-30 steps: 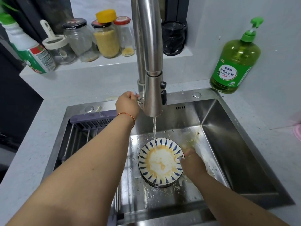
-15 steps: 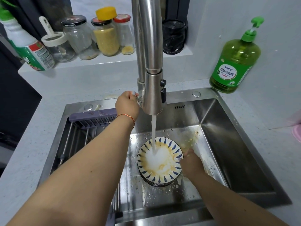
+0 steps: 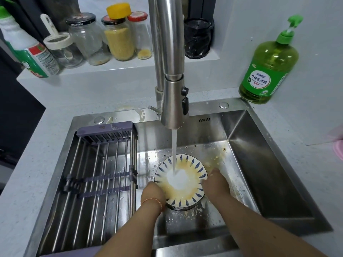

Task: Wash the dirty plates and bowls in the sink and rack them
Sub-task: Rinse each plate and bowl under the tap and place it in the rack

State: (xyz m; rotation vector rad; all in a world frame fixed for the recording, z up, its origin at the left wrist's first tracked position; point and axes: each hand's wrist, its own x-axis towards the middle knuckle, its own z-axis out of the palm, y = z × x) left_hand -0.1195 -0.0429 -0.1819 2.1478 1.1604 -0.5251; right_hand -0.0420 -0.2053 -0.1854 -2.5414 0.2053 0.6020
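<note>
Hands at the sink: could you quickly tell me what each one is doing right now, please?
Left hand: on the near-left rim of the plate; fingers hidden, grip cannot be told.
Right hand: gripping the plate's right rim.

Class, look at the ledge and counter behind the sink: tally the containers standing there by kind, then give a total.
Glass jars with lids: 4
Black container: 1
White and green bottle: 1
Green pump bottle: 1
Total: 7
</note>
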